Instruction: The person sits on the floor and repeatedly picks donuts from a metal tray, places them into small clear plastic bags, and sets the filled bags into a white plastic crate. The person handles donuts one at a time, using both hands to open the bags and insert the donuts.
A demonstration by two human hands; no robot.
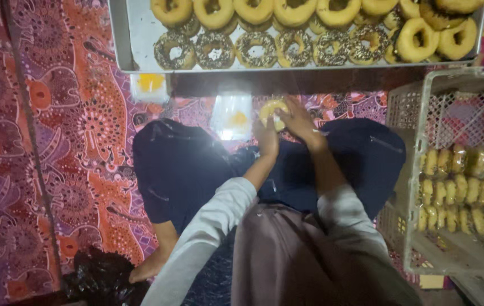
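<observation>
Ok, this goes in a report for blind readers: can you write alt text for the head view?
Seen from above, a seated person's left hand and right hand hold one pale doughnut over a patterned red cloth. A metal tray of doughnuts lies ahead; a white crate of wrapped doughnuts stands at the right.

single head cam, looks steeply down from above the seated person's lap. near: sleeves fill bottom frame. tray of doughnuts (134, 34) along top edge, white crate (417, 113) at right edge. no second view.
</observation>
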